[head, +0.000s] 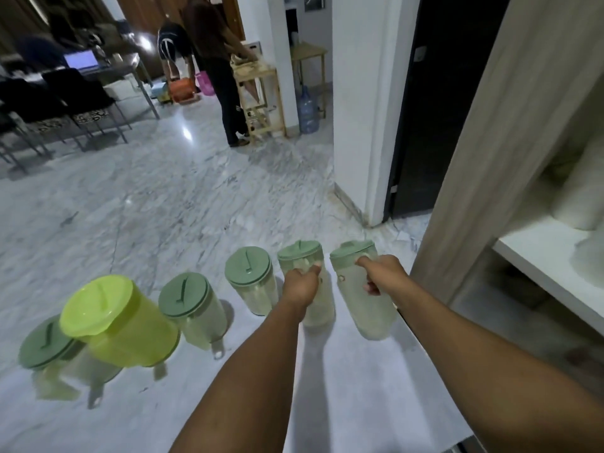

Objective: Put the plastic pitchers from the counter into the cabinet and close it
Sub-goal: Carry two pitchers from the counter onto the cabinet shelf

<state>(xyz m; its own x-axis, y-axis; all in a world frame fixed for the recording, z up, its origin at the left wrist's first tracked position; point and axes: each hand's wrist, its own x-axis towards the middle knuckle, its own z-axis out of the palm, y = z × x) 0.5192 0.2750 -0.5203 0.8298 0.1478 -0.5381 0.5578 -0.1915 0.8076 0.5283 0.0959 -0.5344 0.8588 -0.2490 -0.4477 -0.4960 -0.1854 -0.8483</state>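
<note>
A pale marble-patterned counter (327, 387) fills the lower part of the view, and two bare forearms reach forward over it from the bottom edge. Along the counter stands a row of plastic pitchers. At the far left is a clear pitcher with a sage-green lid (45, 343), and just beside it, overlapping it, a larger lime-green pitcher (121, 325) that appears tilted in this wide-angle view. Next come two more clear pitchers with sage lids (192, 307) and (251, 279), standing slightly apart. The left hand (300, 284) is closed around the handle of the fifth pitcher (315, 289), thumb toward its lid. The right hand (380, 276) is wrapped around the handle of the sixth pitcher (362, 295), which leans to the right; whether it is lifted clear of the counter cannot be told. To the right stands an open cabinet (474, 158) with a pale wood-grain side panel, a white shelf (552, 273) and blurred white items on it. Beyond the counter lies a glossy grey-veined marble floor (163, 191). Farther off are a white pillar (359, 109) beside a dark doorway, a blue water jug (307, 109), a wooden rack (261, 96), two people standing with their backs turned, dark chairs and a table with a lit laptop (81, 59).
</note>
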